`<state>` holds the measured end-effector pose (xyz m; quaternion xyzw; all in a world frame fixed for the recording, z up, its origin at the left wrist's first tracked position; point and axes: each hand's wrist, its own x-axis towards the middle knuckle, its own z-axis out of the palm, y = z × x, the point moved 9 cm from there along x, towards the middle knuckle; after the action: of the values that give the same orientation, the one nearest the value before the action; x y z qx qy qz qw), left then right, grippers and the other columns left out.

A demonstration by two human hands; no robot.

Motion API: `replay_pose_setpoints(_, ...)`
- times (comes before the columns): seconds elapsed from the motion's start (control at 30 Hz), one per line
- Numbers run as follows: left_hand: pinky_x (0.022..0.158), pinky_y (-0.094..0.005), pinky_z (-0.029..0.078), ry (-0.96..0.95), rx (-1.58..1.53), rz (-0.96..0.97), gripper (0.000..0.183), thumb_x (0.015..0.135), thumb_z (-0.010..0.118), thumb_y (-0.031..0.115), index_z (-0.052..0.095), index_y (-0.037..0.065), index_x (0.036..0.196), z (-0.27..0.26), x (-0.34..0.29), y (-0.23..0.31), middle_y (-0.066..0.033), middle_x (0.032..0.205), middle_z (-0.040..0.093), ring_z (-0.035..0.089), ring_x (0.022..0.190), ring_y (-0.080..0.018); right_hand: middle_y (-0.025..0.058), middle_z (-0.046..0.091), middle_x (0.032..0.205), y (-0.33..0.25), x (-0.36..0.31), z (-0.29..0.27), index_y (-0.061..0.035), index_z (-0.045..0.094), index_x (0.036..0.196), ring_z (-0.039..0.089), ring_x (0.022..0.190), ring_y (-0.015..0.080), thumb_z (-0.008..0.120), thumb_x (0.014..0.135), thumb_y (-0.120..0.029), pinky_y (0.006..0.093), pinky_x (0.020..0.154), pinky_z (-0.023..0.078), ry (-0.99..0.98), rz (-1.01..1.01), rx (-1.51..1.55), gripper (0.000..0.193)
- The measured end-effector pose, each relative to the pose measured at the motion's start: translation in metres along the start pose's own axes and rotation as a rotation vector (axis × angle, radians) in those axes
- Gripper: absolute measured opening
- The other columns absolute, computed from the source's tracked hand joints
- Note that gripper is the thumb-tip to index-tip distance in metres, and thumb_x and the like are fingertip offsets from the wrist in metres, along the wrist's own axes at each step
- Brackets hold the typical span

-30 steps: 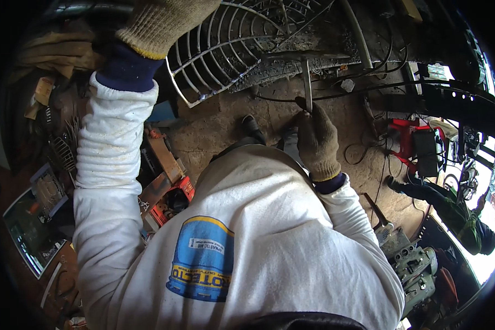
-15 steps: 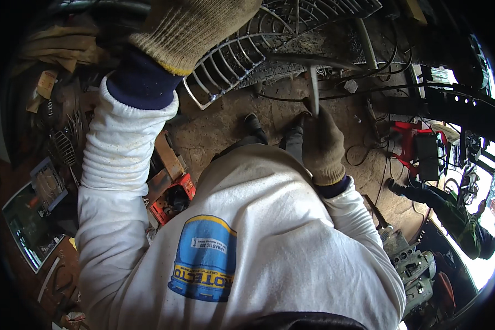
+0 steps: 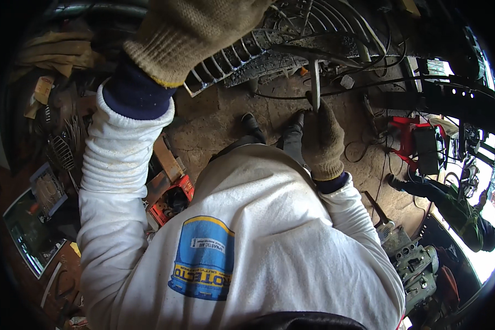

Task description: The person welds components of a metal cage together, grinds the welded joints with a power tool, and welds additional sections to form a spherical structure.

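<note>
My left hand [image 3: 198, 38], in a tan knitted glove, is at the top of the view over a metal grille [image 3: 206, 85] of curved bars. It appears closed on the grille, though its fingertips are cut off by the upper edge. My right hand [image 3: 327, 143], gloved likewise, is wrapped round the pale handle of a chipping hammer [image 3: 315, 82]. The hammer's long, dark head lies across the handle's far end, just on the near side of the grille. Whether the head touches the bars I cannot tell.
A dark work surface [image 3: 264, 66] lies under the grille, with cables [image 3: 379, 82] to its right. On the floor are a red crate [image 3: 173, 201] at left and a grey metal machine part [image 3: 415, 269] at lower right. A red stool [image 3: 404, 137] and another person [image 3: 462, 214] are farther right.
The grille has turned and tilted under my left hand, its right-hand part swinging nearer. My left hand has shifted slightly to the right. My right hand and the hammer have barely moved.
</note>
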<state>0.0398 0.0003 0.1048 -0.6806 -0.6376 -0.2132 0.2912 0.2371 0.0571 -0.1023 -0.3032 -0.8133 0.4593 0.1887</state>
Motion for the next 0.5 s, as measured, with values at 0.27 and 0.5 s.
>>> replay_pose_setpoints(0.27, 0.064, -0.0319, 0.062, -0.067, 0.020, -0.053, 0.032, 0.090, 0.065, 0.006, 0.068, 0.013, 0.120, 0.004, 0.000, 0.009, -0.0040, 0.097, 0.075, 0.073, 0.081, -0.0220, 0.0194, 0.072, 0.093, 0.016, -0.003, 0.029, -0.0125, 0.060, 0.132, 0.072, 0.087, 0.0387, 0.061, 0.098, -0.021, 0.0448, 0.072, 0.056, -0.169, 0.076, 0.045, 0.035)
replay_pose_setpoints(0.5, 0.067, -0.0323, 0.062, -0.089, -0.064, -0.188, 0.021, 0.092, 0.067, 0.009, 0.071, 0.010, 0.112, 0.003, -0.002, -0.014, -0.0079, 0.098, 0.076, 0.074, 0.082, -0.0218, 0.0208, 0.072, 0.092, 0.000, 0.006, 0.029, -0.0120, 0.060, 0.131, 0.071, 0.086, 0.0396, 0.063, 0.097, -0.021, 0.0440, 0.071, 0.056, -0.112, -0.039, -0.067, 0.035)
